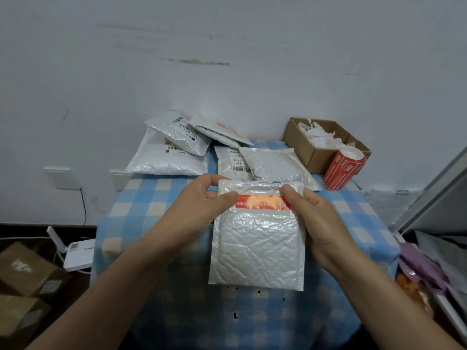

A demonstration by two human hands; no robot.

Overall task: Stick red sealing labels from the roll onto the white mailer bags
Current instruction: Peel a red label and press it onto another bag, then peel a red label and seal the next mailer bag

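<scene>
Holding one white mailer bag (257, 248) in both hands over the checked-cloth surface (141, 198), plain side toward the camera.

With left hand (202, 205): gripping the bag's upper left edge, thumb on the front at the left end of the red label (262, 202), fingers curled behind the top.

With right hand (313, 215): gripping the upper right edge, thumb on the label's right end.

Across the bag near its top, flat: the label, print washed out by glare.

Farther back, toward the wall (227, 72): pile of more bags (177, 147), some with barcode slips.

At far right of the surface: roll of red labels (342, 168) on its side, just in front of an open cardboard box (316, 157) with crumpled white paper (318, 137) inside.

On the floor at left: white router (78, 253), brown boxes (22, 271).
</scene>
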